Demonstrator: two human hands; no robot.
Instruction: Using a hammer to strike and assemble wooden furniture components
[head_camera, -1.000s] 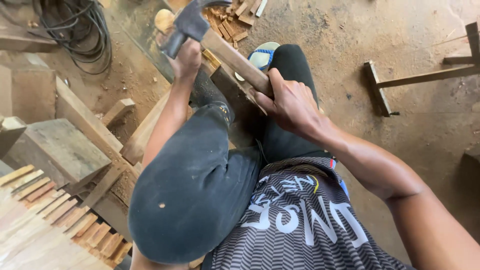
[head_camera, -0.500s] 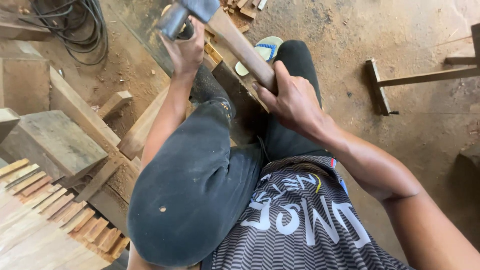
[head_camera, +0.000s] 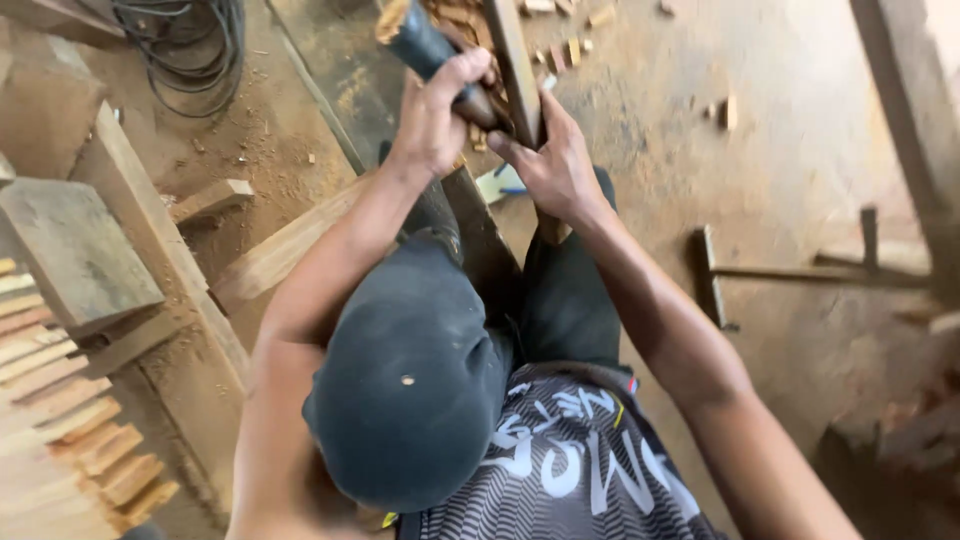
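Over a sawdust floor, our left hand clamps a hammer handle; our right hand grips the upright wooden strip beside it.

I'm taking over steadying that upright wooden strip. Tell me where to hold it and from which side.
Grip the wooden strip low on its shaft, where the right hand wraps it now, coming from its right side. The left hand with the hammer fills the left side, and the strip's flat narrow faces suit a wrap-around hold.

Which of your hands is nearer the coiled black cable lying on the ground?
Left. The left hand grips the hammer on the side toward the black cable. The right hand holds the wooden slat farther from it.
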